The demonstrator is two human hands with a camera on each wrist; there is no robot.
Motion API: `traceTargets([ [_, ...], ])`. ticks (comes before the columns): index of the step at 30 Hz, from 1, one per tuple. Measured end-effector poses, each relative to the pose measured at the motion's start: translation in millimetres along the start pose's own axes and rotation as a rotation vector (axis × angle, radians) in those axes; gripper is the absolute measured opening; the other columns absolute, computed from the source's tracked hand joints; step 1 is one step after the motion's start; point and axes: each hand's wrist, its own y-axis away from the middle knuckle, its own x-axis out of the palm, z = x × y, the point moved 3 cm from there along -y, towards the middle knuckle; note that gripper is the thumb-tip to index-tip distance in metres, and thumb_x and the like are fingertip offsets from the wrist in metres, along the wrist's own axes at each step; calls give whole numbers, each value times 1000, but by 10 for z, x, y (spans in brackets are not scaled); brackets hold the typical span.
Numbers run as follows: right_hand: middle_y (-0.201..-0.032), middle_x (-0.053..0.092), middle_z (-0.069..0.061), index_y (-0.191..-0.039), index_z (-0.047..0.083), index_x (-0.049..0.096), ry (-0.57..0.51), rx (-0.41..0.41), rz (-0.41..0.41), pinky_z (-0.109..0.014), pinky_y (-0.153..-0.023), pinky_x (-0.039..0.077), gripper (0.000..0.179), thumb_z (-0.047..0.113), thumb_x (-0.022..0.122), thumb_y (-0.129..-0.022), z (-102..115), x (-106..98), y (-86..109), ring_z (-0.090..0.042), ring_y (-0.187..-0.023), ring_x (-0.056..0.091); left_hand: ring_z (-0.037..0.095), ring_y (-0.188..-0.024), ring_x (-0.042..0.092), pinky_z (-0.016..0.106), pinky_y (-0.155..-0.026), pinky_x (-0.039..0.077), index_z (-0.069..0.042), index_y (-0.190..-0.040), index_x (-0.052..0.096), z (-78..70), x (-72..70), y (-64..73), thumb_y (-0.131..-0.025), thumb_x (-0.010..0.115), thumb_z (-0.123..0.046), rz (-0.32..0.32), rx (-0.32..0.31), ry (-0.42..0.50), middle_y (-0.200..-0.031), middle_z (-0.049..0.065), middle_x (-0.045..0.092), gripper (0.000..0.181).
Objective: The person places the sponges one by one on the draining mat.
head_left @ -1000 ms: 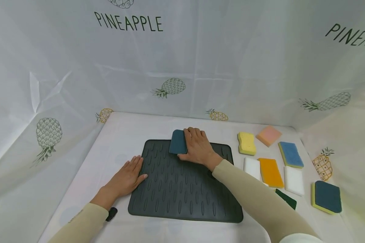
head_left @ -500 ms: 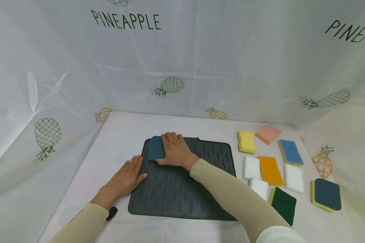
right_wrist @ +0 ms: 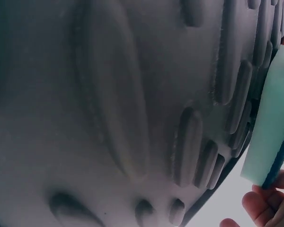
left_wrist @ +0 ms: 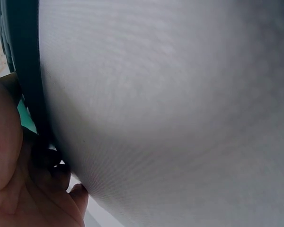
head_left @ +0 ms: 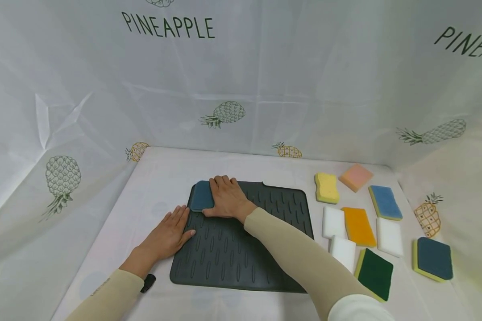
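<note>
In the head view, a dark grey ribbed rubber mat lies on the white table. My right hand grips a blue scouring sponge on the mat's far left corner, thumb on the near edge and fingers at the far one. The right wrist view shows the sponge's pale green foam side towards the mat and its dark blue scrub layer above. At the mat's left edge rests my left hand, its fingers straight. The left wrist view shows part of that hand beside the mat's dark edge.
Right of the mat lie a yellow sponge, a pink one, a blue one, an orange one, several white pads, a dark green sponge and a dark blue one. A pineapple-print curtain surrounds the table.
My right hand has slid the blue scouring sponge left along the mat's far side to its left corner, only slightly in the last half second. The left hand stays in place.
</note>
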Motion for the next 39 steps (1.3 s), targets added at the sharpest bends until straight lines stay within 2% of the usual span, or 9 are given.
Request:
traceTargets([
  [11, -165, 40, -10, -165, 11, 32, -29, -14, 72, -49, -117, 42, 103, 80, 55, -92, -46, 49, -2, -28, -149, 43, 46, -156, 32, 64, -124, 33, 12, -159, 34, -17, -17, 0, -109, 58, -39, 0, -1, -6, -166, 30, 35, 76],
  [28, -168, 36, -9, -167, 11, 28, -50, 0, 83, -50, -120, 40, 108, 84, 51, -91, -76, 67, 11, -28, -153, 39, 46, -157, 29, 63, -125, 31, 12, -160, 32, -14, -16, 3, -110, 56, -40, 16, -15, -2, -167, 30, 33, 76],
  [32, -166, 38, -10, -166, 11, 31, -47, -3, 47, -51, -120, 40, 107, 85, 49, -91, -88, 50, 35, -28, -151, 40, 47, -157, 29, 64, -125, 31, 11, -160, 32, -16, -11, 6, -110, 56, -39, 21, -16, 5, -167, 30, 32, 75],
  [39, -154, 51, -9, -155, 11, 48, -7, -30, -107, -49, -113, 45, 93, 82, 51, -94, -146, -24, 132, -27, -140, 50, 47, -157, 30, 64, -125, 31, 11, -160, 32, -2, 14, 5, -110, 56, -40, -1, -1, 8, -167, 30, 33, 76],
])
